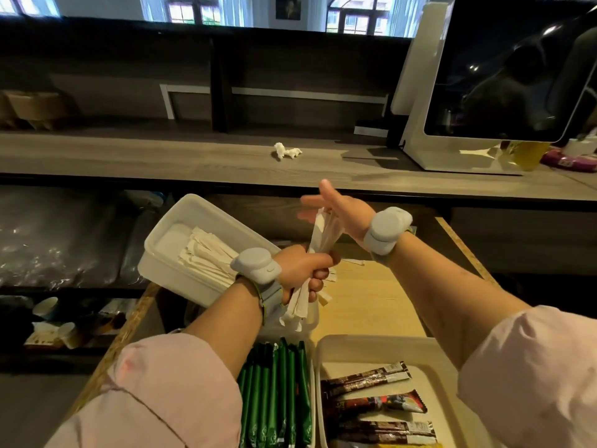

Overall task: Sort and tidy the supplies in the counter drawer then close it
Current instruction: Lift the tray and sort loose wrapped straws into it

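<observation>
left hand (303, 273) fists a bundle of packets (318, 253); right hand (342, 210) fingers spread at its top. loose ends below the fist may slip into the drawer (365, 302), missing the bin (200, 240).

Café or shop service counter, by my read. Point-of-sale screen (504, 76) at table's (161, 156) far right corner. Open drawer (371, 302) below me holds tubs of wrapped stirrers (206, 253), green sachets (277, 392), instant coffee sticks (368, 379). Paper cups (45, 307) on low shelf, left.
</observation>
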`<control>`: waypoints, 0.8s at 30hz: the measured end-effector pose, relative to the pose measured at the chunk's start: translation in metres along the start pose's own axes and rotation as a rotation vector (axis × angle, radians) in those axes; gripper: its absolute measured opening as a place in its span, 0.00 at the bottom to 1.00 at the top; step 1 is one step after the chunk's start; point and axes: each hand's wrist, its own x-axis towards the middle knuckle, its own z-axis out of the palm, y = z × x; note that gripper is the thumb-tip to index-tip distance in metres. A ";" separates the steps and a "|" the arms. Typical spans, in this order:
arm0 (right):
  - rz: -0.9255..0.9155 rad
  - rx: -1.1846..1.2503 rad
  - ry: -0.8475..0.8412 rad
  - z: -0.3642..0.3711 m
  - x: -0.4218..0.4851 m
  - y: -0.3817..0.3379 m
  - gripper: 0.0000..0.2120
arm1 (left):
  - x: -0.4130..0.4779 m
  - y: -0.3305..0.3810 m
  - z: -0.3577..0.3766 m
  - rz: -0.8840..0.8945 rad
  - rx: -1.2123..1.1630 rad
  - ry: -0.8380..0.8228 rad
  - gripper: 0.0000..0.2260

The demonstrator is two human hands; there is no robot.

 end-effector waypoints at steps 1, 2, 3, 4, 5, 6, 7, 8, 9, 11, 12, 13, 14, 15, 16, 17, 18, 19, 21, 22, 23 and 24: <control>-0.013 0.099 0.059 0.001 0.000 0.003 0.31 | -0.001 0.001 0.000 0.017 -0.024 0.020 0.20; -0.011 0.213 0.138 0.002 0.002 0.004 0.31 | -0.001 0.002 -0.001 0.051 -0.049 0.065 0.19; 0.012 0.327 0.224 0.002 0.001 0.007 0.31 | -0.001 0.002 -0.002 0.099 -0.087 0.127 0.19; 0.054 0.418 0.287 0.004 0.000 0.009 0.30 | -0.003 0.003 -0.003 0.151 -0.142 0.204 0.18; 0.106 0.489 0.305 0.008 -0.002 0.011 0.29 | -0.005 0.005 -0.007 0.195 -0.214 0.295 0.18; 0.150 0.554 0.272 0.014 -0.006 0.012 0.27 | -0.005 0.007 -0.011 0.229 -0.271 0.392 0.18; 0.177 0.599 0.207 0.023 -0.009 0.012 0.24 | -0.004 0.008 -0.017 0.249 -0.302 0.500 0.20; 0.180 0.607 0.132 0.032 -0.013 0.009 0.21 | -0.002 0.009 -0.025 0.259 -0.306 0.604 0.21; 0.158 0.558 0.066 0.040 -0.018 0.005 0.19 | -0.002 0.011 -0.030 0.267 -0.308 0.683 0.23; 0.051 0.340 -0.046 0.060 -0.020 -0.004 0.21 | -0.007 0.016 -0.038 0.267 -0.352 0.752 0.26; -0.011 0.193 -0.074 0.069 -0.019 -0.009 0.21 | -0.006 0.016 -0.042 0.267 -0.380 0.761 0.27; -0.059 0.063 -0.073 0.078 -0.016 -0.013 0.21 | -0.008 0.015 -0.046 0.262 -0.384 0.766 0.27; -0.077 -0.034 -0.052 0.086 -0.010 -0.016 0.21 | -0.010 0.015 -0.048 0.269 -0.370 0.774 0.26; -0.077 -0.100 -0.041 0.092 -0.005 -0.018 0.20 | -0.014 0.013 -0.053 0.262 -0.366 0.771 0.25; -0.084 -0.124 -0.055 0.098 0.001 -0.020 0.19 | -0.019 0.012 -0.058 0.255 -0.365 0.764 0.26; -0.094 -0.144 -0.076 0.105 0.007 -0.018 0.18 | -0.026 0.012 -0.064 0.245 -0.359 0.771 0.30; -0.105 -0.194 -0.097 0.110 0.013 -0.015 0.16 | -0.034 0.013 -0.072 0.250 -0.325 0.805 0.34; -0.102 -0.291 -0.108 0.114 0.020 -0.010 0.14 | -0.043 0.015 -0.079 0.263 -0.276 0.854 0.35; -0.082 -0.497 -0.105 0.119 0.031 0.004 0.09 | -0.054 0.017 -0.093 0.303 -0.143 0.964 0.31; -0.074 -0.564 -0.126 0.123 0.035 0.012 0.07 | -0.061 0.018 -0.098 0.344 -0.098 0.982 0.30; -0.079 -0.611 -0.148 0.125 0.038 0.019 0.07 | -0.065 0.020 -0.099 0.383 -0.073 0.974 0.29; -0.083 -0.652 -0.166 0.130 0.039 0.026 0.08 | -0.068 0.020 -0.098 0.415 -0.045 0.960 0.28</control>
